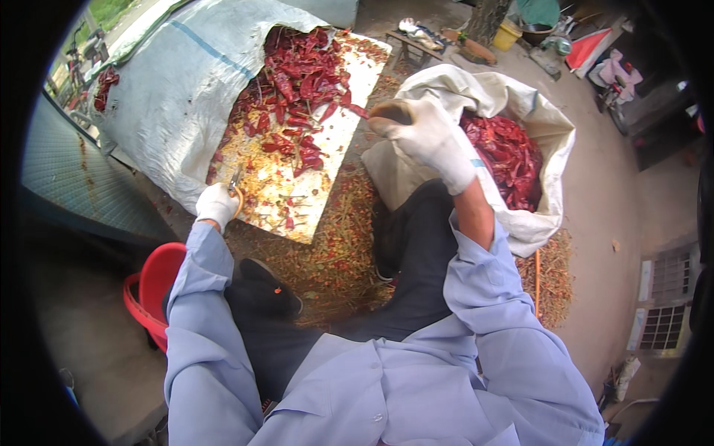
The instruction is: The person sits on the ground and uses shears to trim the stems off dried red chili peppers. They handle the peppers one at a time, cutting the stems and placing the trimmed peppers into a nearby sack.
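My left hand, in a white glove, grips scissors with orange handles at the near left edge of a pale board. Dried red chili peppers spill across this board from a large white woven sack lying on its side, with yellow seeds scattered around them. My right hand, gloved with the fingertips bare, is raised beside an upright white sack with red peppers inside. Its fingers curl towards the thumb. One pepper meets the fingertips in view; whether they hold it, I cannot tell.
Stems and seeds litter the ground between my feet. A red plastic chair or tub stands left of me. Beyond the board are a small wooden bench, a tree trunk and a yellow bucket.
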`<state>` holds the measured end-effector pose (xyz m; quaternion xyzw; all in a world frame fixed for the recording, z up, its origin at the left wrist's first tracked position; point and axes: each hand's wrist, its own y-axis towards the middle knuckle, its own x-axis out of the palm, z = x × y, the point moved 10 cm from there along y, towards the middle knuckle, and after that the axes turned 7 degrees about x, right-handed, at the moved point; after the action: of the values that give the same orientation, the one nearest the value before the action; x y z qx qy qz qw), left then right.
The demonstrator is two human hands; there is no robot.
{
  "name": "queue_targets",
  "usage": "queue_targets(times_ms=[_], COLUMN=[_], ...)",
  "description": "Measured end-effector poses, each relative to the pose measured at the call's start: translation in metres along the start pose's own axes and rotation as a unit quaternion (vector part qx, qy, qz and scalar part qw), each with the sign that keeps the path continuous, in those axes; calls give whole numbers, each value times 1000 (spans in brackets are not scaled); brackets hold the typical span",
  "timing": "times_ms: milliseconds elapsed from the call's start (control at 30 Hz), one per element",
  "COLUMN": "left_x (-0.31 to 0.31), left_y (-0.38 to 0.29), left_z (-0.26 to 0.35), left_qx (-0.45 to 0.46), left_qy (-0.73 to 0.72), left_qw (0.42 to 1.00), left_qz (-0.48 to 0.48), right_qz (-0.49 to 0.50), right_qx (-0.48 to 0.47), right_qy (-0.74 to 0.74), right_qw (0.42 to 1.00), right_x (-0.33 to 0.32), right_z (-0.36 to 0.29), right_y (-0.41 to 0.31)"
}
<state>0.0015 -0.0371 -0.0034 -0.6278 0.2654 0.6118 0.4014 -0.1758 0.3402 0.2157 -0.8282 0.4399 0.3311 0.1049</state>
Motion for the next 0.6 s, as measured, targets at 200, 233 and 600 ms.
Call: queue_targets(times_ms=[200,233,600], left_x=[5,3,-29], left_y=[2,4,70], left_z=[17,23,119], left_qx=[32,45,265], left_qy=[67,92,-105], left_qw=[994,991,942], left_qz=[-75,-86,178], right_qz=[-60,-57,-84], right_qx=[31,26,18], right_qy=[31,27,32], right_qw=[997,998,996], right_x=[65,68,86], right_z=[0,1,1], right_y=[50,55,68])
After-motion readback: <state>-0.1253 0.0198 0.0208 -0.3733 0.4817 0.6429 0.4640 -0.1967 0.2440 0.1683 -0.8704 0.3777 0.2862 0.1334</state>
